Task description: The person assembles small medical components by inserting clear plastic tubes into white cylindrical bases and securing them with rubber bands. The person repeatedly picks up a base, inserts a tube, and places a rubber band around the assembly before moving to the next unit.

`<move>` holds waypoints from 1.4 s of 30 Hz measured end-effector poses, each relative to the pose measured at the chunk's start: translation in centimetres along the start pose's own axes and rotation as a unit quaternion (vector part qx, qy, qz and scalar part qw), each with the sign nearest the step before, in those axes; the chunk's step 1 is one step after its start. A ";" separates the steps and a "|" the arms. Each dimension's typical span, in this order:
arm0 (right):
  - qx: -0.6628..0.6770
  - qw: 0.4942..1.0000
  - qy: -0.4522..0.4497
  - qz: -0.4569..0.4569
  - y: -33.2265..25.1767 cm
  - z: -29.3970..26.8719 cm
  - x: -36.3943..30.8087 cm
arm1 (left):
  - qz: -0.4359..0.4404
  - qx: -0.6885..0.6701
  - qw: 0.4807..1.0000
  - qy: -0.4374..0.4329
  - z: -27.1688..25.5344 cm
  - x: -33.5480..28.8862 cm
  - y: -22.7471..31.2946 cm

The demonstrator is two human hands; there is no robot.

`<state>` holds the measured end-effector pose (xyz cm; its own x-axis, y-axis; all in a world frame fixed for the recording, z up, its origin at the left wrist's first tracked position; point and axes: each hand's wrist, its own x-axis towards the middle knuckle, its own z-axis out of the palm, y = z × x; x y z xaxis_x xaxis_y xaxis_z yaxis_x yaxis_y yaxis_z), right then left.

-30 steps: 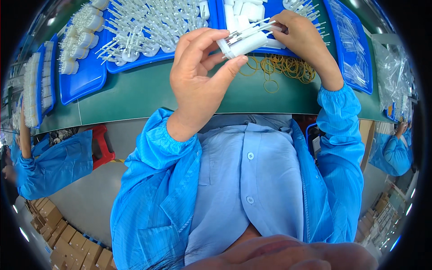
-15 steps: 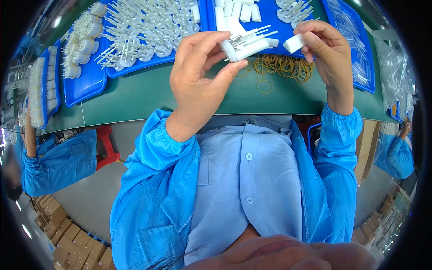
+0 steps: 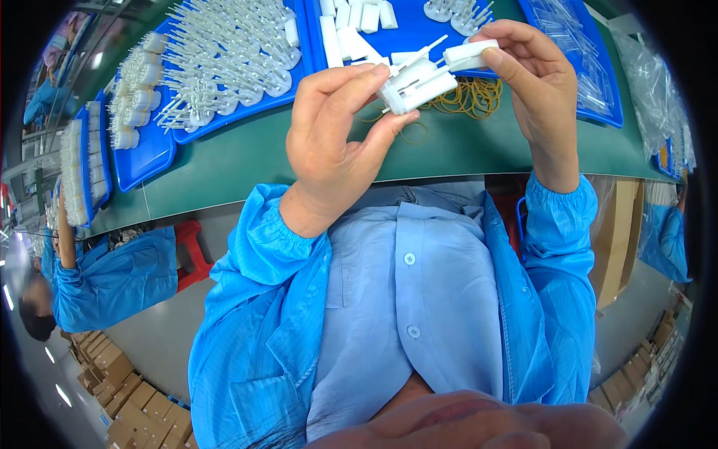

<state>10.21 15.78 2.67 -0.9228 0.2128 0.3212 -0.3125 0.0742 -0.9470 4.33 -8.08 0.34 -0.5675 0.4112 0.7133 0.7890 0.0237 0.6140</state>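
Note:
My left hand is closed around a small white base with several thin rods, its rods pointing up and right. White foam blocks sit among those rods. Between the thumb and fingers of my right hand is a white foam block, held lengthwise. Its left end is at the rod tips; whether a rod enters it I cannot tell. Behind my hands, more white blocks lie in a blue tray. Yellow rubber bands are heaped on the green table just below that tray.
A blue tray at the left is crowded with rodded white pieces. Farther left, another tray bears stacked pieces. Clear plastic parts fill a right-hand tray. Co-workers in blue sit on both sides; cardboard boxes stand behind.
My right hand has brought its block left and up to the rod tips, turning it lengthwise. The rodded piece in my left hand has tilted and sits slightly lower.

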 end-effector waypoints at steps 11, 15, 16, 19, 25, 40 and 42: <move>0.012 0.999 -0.021 -0.027 -0.9 0.4 -0.4 | -0.022 0.031 0.999 0.002 0.2 0.5 0.8; 0.027 1.000 0.000 0.013 -0.9 1.2 -0.7 | -0.029 0.022 0.999 0.017 0.2 0.4 0.4; 0.041 0.999 0.005 0.030 -0.9 1.3 -0.7 | -0.032 0.027 0.999 0.014 0.1 0.4 0.4; 0.072 0.995 0.009 0.062 -0.9 1.2 -0.6 | -0.039 0.044 0.998 0.008 -0.3 0.4 0.4; 0.066 0.996 0.037 0.045 -0.5 1.9 -0.3 | -0.043 0.048 0.998 0.017 -0.5 0.2 0.1; -0.004 1.000 -0.016 -0.027 -1.5 4.1 -0.5 | -0.045 0.070 0.996 0.012 -1.0 0.3 0.0; 0.015 0.999 -0.024 -0.040 -1.2 3.8 -0.1 | -0.038 0.075 0.996 0.014 -1.0 0.5 0.1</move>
<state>9.85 11.93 3.72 -0.9044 0.1602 0.3955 -0.3909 0.0601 -0.9184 3.96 -8.78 1.08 -0.6322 0.3782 0.6762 0.7681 0.1910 0.6112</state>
